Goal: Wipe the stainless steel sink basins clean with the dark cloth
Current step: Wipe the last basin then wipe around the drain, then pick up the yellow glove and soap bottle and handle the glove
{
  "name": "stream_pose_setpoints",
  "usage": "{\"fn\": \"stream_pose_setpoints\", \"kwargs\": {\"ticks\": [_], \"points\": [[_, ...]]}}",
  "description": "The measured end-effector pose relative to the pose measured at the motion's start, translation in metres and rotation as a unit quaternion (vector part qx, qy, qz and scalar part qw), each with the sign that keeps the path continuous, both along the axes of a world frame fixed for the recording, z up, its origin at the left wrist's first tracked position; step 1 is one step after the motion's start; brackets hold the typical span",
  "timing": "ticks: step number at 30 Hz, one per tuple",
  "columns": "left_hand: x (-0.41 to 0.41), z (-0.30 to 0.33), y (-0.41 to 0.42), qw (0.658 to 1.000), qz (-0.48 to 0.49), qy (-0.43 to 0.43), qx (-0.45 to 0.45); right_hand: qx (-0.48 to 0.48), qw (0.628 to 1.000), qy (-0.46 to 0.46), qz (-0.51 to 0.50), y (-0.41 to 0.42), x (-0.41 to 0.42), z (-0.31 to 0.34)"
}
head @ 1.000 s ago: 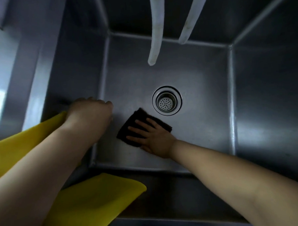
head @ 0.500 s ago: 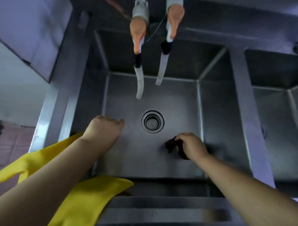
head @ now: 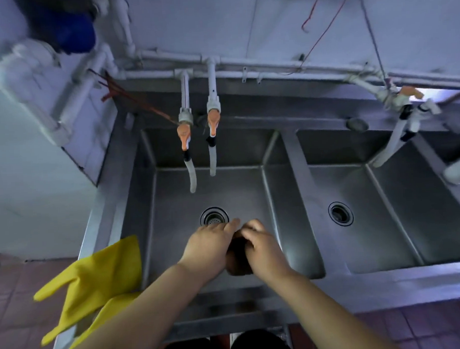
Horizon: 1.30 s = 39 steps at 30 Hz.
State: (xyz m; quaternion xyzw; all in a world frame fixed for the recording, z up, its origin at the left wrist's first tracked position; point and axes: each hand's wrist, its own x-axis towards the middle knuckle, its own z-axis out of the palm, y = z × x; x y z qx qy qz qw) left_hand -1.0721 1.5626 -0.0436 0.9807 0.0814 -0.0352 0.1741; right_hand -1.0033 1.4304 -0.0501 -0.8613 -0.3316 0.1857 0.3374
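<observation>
Cloth (head: 239, 255) bunched between both hands, above the left basin (head: 173, 229) floor.
Left hand (head: 209, 247) cupped against its left side, right hand (head: 263, 248) closed over its right, fingers curled down; held near the drain (head: 214, 217), forearms angled inward. Yellow gloves (head: 96, 283) draped on the rim, well apart.

Bare forearms, no sleeves, ungloved left hand (head: 211, 247), ungloved right hand (head: 263, 249)

dark cloth (head: 239, 255): mostly hidden between left hand (head: 209, 247) and right hand (head: 263, 248)
left drain (head: 214, 216): near edge covered by fingers
white object (head: 459, 171): cut by right edge
</observation>
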Motion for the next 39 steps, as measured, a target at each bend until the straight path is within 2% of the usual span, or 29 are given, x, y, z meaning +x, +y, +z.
{"fn": "stream_pose_setpoints", "kwargs": {"ticks": [4, 9, 13, 16, 19, 21, 24, 28, 32, 35, 39], "points": [[-0.009, 0.017, 0.001, 0.998, 0.028, -0.052, 0.009, 0.029, 0.999, -0.029, -0.035, -0.005, -0.016, 0.021], [-0.003, 0.033, -0.007, 0.996, 0.032, -0.079, -0.033, -0.026, 0.997, -0.058, -0.054, -0.020, -0.032, 0.025], [-0.003, 0.048, -0.021, 0.991, 0.026, -0.092, -0.096, -0.046, 0.988, -0.047, -0.139, -0.043, -0.035, 0.028], [-0.002, 0.053, -0.024, 0.989, 0.022, -0.093, -0.111, -0.055, 0.988, -0.073, -0.127, -0.060, -0.029, 0.034], [0.002, 0.053, -0.026, 0.991, 0.018, -0.086, -0.097, -0.027, 0.982, -0.059, -0.178, -0.077, -0.016, 0.034], [0.005, 0.052, -0.032, 0.992, 0.024, -0.072, -0.103, -0.006, 0.978, -0.017, -0.210, -0.088, -0.006, 0.034], [0.011, 0.052, -0.052, 0.986, 0.042, -0.023, -0.160, 0.022, 0.972, 0.050, -0.228, -0.111, 0.008, 0.039], [0.026, 0.054, -0.103, 0.974, 0.023, 0.030, -0.225, 0.069, 0.954, 0.090, -0.276, -0.163, 0.021, 0.045], [0.057, 0.060, -0.181, 0.981, -0.030, 0.048, -0.188, 0.122, 0.929, 0.155, -0.313, -0.249, 0.032, 0.052], [0.083, 0.067, -0.252, 0.978, -0.052, 0.047, -0.198, 0.159, 0.907, 0.186, -0.344, -0.331, 0.036, 0.057], [0.119, 0.070, -0.363, 0.974, -0.086, 0.050, -0.204, 0.205, 0.880, 0.186, -0.386, -0.446, 0.046, 0.065]]}}
